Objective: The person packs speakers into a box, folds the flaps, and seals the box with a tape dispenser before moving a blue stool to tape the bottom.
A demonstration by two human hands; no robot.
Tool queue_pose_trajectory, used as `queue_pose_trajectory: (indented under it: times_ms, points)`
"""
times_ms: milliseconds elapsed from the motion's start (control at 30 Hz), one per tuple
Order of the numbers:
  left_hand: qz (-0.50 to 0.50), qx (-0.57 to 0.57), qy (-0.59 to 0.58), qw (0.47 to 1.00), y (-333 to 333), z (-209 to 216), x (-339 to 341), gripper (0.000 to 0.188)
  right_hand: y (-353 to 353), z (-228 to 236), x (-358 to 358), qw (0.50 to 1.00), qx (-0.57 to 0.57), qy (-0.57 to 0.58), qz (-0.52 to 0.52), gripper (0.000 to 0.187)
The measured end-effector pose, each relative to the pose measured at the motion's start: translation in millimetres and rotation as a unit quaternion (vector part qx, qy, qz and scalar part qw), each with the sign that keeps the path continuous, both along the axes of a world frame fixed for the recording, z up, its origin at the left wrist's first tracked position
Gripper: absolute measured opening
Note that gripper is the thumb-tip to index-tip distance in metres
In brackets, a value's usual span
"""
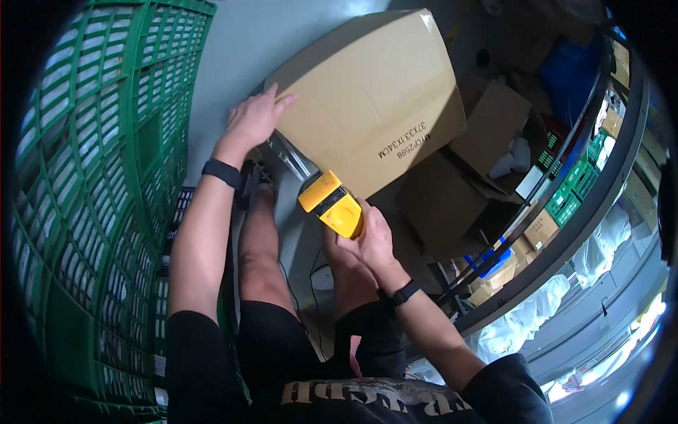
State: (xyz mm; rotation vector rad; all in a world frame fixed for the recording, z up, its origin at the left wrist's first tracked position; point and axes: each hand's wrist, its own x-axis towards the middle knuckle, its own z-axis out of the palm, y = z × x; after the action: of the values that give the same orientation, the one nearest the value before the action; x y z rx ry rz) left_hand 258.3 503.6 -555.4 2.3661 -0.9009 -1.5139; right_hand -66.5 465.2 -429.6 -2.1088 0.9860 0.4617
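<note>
A large brown cardboard box [367, 99] with dark printing on one face is in front of me, tilted in the view. My left hand [256, 119] rests at its left corner, fingers spread and fingertips touching the cardboard. My right hand [369, 239] is closed around a yellow tape dispenser [340, 210], held at the box's near edge. Between the dispenser and the corner by my left hand runs a shiny clear strip of tape [293, 160]. The palm side of my right-hand grip is partly hidden.
Tall green plastic crates [131, 155] stand along my left. An opened cardboard box [494, 131] with white items inside is at the right. Beyond it is a shelf with a dark rail [565, 251], small boxes, green baskets and white plastic bags [526, 311]. A cable lies between my legs.
</note>
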Motion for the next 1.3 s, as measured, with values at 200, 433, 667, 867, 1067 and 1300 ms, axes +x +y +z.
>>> queue_pose_trajectory:
  times_ms: [200,433,667,867,1067,1300]
  points:
    - [0.0,-0.015,0.021,1.0,17.9,-40.2,0.0,0.081,-10.8,-0.5,-83.9,0.997,0.015,0.069,0.021,0.082]
    - [0.007,-0.045,0.043,0.998,14.3,-43.2,-1.5,0.086,18.0,1.2,-203.7,0.996,0.031,0.075,-0.035,0.08]
    - [0.331,-0.177,-0.251,0.892,40.6,-15.0,-73.1,0.08,23.4,14.9,-212.8,0.985,0.047,0.156,-0.048,0.081]
    - [0.65,-0.09,0.309,0.689,64.9,17.9,-218.8,0.037,19.0,4.7,-221.4,0.995,0.022,0.092,-0.024,0.085]
    - [0.615,-0.097,0.334,0.708,69.5,4.2,-292.1,0.028,27.5,-2.9,-214.5,0.981,0.009,0.187,-0.046,0.083]
    - [0.575,-0.1,0.29,0.758,74.1,-2.6,-310.4,0.019,43.6,-16.9,-236.2,0.968,-0.021,0.243,-0.06,0.079]
